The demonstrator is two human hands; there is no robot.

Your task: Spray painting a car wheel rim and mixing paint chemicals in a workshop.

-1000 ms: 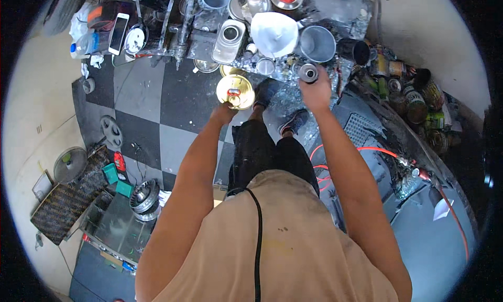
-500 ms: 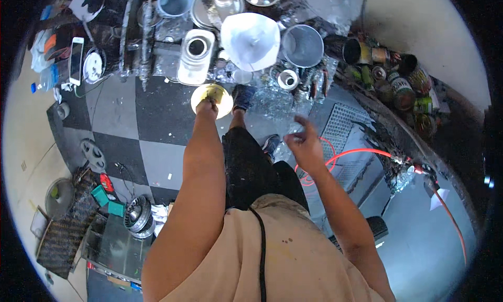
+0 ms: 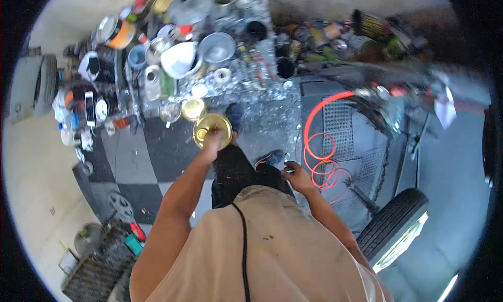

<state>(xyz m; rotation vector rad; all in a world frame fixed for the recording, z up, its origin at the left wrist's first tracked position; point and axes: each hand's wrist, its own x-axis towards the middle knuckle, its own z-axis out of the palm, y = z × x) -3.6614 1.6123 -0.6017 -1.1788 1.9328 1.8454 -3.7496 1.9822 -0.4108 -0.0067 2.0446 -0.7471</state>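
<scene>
The left hand [image 3: 211, 140] is gripping a round gold lid [image 3: 212, 130] at frame centre, just below the cluttered bench [image 3: 246, 87]. The right hand [image 3: 297, 177] is hanging loosely curled and empty beside the hip. Compared with earlier frames, it is withdrawing from the bench after leaving the small can there; the lid is staying held.

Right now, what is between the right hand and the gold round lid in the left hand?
In the head view, between the right hand and the gold lid held by the left hand lie the person's dark-trousered legs and a shoe.
</scene>
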